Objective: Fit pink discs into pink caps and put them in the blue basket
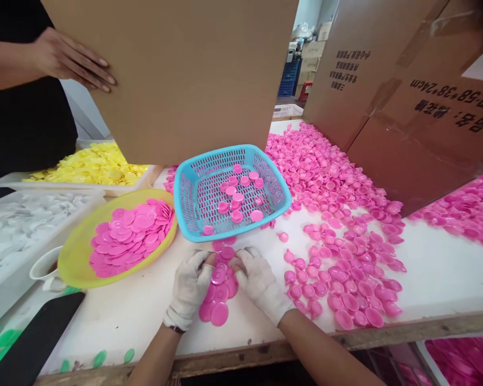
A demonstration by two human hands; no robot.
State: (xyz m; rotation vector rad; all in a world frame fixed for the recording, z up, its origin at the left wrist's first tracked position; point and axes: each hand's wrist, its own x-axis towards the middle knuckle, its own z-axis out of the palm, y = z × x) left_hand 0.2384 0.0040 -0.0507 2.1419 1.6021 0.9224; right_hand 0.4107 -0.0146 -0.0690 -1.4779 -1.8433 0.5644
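My left hand (pixel 190 287), in a white glove with bare fingertips, has thumb and fingers pinched together at the left side of a small pile of flat pink discs (pixel 219 313). Opposite it, my right hand (pixel 261 287), gloved the same way, is curled closed at the pile's right edge. A pink disc with a raised ring (pixel 219 274) lies between the fingertips; whether either hand grips it I cannot tell. Just beyond both hands stands a blue plastic basket (pixel 231 234) with several pink capped pieces inside. A yellow bowl (pixel 74 262) of pink discs stands to the left.
Small pink cups (pixel 346 279) spread across the right side. A cardboard box (pixel 386 107) stands among them. Another person's hand (pixel 70 59) touches a large cardboard panel (pixel 193 80) behind the basket. At left are yellow pieces (pixel 96 163), a white cup (pixel 44 265) and a black phone-like slab (pixel 40 338).
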